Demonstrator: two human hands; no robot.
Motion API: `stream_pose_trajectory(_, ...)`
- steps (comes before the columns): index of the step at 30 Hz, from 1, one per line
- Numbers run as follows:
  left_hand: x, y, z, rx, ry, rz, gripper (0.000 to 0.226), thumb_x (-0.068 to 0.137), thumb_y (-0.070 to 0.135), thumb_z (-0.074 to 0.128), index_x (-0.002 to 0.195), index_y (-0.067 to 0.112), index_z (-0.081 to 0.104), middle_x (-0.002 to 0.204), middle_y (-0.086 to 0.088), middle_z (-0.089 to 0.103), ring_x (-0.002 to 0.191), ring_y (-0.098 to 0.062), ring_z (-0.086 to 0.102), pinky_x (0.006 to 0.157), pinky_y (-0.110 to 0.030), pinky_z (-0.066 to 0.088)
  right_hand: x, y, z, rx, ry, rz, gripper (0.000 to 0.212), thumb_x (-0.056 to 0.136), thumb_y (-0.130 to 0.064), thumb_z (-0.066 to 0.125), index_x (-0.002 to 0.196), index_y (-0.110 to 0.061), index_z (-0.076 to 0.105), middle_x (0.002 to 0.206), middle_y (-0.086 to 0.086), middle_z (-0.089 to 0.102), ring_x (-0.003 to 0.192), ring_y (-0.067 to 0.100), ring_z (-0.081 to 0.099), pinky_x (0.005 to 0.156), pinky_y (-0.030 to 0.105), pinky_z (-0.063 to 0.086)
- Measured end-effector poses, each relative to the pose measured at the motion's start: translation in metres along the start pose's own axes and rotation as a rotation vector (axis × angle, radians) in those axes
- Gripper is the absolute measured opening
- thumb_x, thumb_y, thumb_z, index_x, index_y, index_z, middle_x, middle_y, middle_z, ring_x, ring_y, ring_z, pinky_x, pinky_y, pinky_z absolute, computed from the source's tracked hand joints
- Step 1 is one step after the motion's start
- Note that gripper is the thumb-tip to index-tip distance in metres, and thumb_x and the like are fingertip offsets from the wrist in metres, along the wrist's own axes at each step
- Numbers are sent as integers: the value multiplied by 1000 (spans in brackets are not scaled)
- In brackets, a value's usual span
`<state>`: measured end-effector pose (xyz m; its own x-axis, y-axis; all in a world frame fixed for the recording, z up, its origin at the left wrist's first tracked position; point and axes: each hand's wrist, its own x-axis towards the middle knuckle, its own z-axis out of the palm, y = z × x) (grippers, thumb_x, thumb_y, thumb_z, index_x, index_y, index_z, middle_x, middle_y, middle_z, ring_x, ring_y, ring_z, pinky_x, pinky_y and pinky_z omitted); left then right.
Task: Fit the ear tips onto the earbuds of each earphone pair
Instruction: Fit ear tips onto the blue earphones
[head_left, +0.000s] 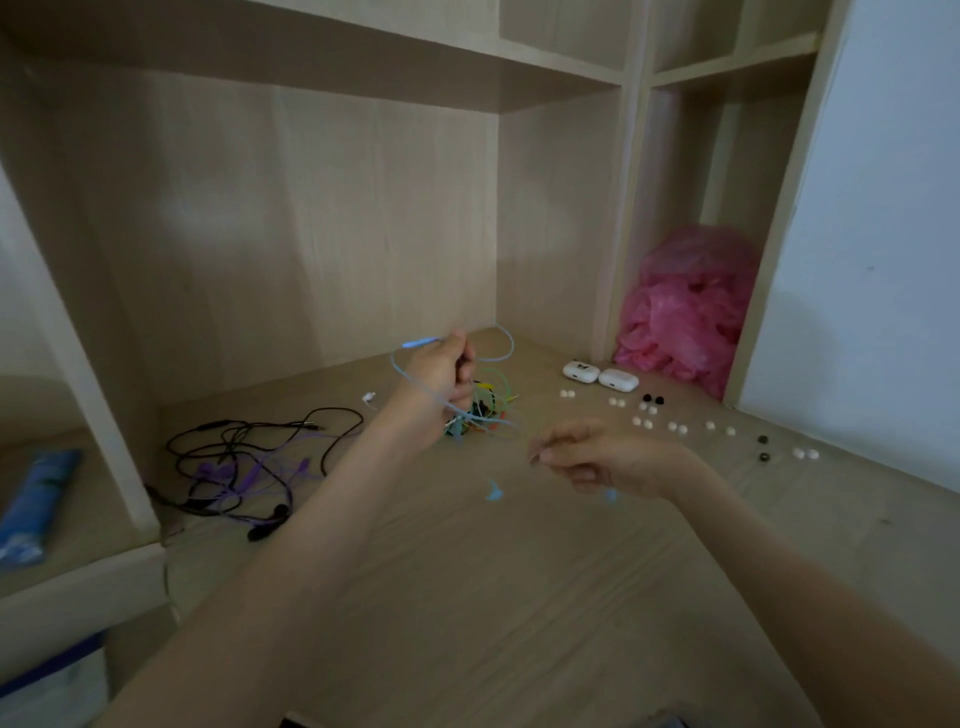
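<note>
My left hand (447, 371) is raised above the desk and grips the light blue earphone cable (501, 353), which loops around it. A blue earbud (493, 491) dangles lower, near the desk. My right hand (597, 457) hovers to the right with curled fingers that pinch the thin blue cable; a second blue earbud (610, 494) shows under it. Behind the left hand lies a tangle of coloured earphones (485, 410). White ear tips (644, 423) and black ear tips (653, 399) lie in pairs at the right.
Black and purple earphones (244, 462) lie tangled at the left. Two white earbud cases (600, 375) and a pink plastic bag (685, 312) sit at the back right. A blue packet (39, 504) rests on the side shelf. The wooden desk (467, 597) stretches in front.
</note>
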<state>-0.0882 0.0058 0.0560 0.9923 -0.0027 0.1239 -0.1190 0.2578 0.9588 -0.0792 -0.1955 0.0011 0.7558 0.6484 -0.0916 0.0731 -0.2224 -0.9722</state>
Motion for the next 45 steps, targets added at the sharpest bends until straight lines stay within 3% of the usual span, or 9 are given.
stream_pose_trajectory(12, -6, -53, -15, 594, 8, -364, 25, 98, 0, 35, 78, 6, 49, 71, -9, 52, 42, -9, 48, 34, -14, 35, -26, 16, -13, 165, 567, -90, 19, 94, -16, 52, 82, -9, 64, 82, 0, 62, 74, 11, 52, 60, 24, 42)
stream_pose_trajectory(17, 1, -42, -28, 1313, -101, -264, 16, 82, 22, 53, 86, 8, 49, 91, -11, 48, 80, -23, 50, 63, -30, 42, -36, 13, -20, 208, 453, -118, 28, 96, -15, 45, 73, -4, 57, 77, 10, 67, 78, 23, 64, 78, 33, 48)
stream_pose_trajectory(20, -9, -37, -3, 1349, 50, -18, 63, 79, 32, 61, 131, 7, 36, 133, -14, 29, 130, -33, 27, 107, -40, 31, -33, 11, -15, 99, 434, -134, 26, 96, -13, 46, 76, -6, 60, 67, 7, 60, 65, 15, 57, 69, 29, 46)
stream_pose_trajectory(23, -16, -38, 29, 1293, -66, 275, 57, 85, 32, 61, 133, 12, 37, 137, -8, 30, 133, -25, 25, 106, -32, 26, -31, 4, -10, 98, 420, -173, 23, 96, -9, 46, 81, -5, 63, 67, 8, 55, 58, 11, 51, 61, 25, 45)
stream_pose_trajectory(26, -15, -47, 46, 1032, -461, 135, 48, 86, 50, 56, 125, 22, 52, 130, 2, 53, 124, -15, 47, 105, -32, 35, -31, -2, -8, 139, 356, -196, 18, 95, -10, 47, 90, -4, 63, 71, 2, 64, 57, 8, 54, 60, 24, 45)
stream_pose_trajectory(29, -14, -59, 51, 794, -573, 55, 23, 92, 38, 54, 95, 17, 63, 82, -3, 70, 77, -10, 65, 90, -37, 49, -33, -2, -9, 176, 391, -205, 21, 94, -17, 49, 86, -3, 62, 73, 7, 61, 56, 11, 53, 56, 24, 41)
stream_pose_trajectory(34, -15, -74, 48, 533, -381, 8, 35, 102, 27, 37, 75, 13, 55, 40, 8, 32, 36, -6, 27, 42, -22, 24, -41, 8, -22, 390, 533, -169, 29, 98, -26, 42, 79, -9, 54, 55, 5, 56, 43, 14, 47, 42, 20, 35)
stream_pose_trajectory(40, -6, -85, 37, 461, -58, 3, 35, 102, 28, 33, 76, 14, 52, 44, 1, 39, 35, -7, 29, 40, -21, 21, -37, 26, -20, 391, 518, -71, 33, 96, -33, 44, 68, -15, 44, 53, 5, 52, 40, 13, 39, 40, 20, 25)
stream_pose_trajectory(45, -1, -87, 36, 365, 130, -249, 28, 98, 19, 34, 73, 14, 47, 63, -8, 57, 37, -9, 35, 42, -19, 22, -33, 29, -18, 374, 791, -131, 22, 93, -30, 53, 79, -13, 49, 69, 13, 63, 46, 21, 51, 37, 20, 31)
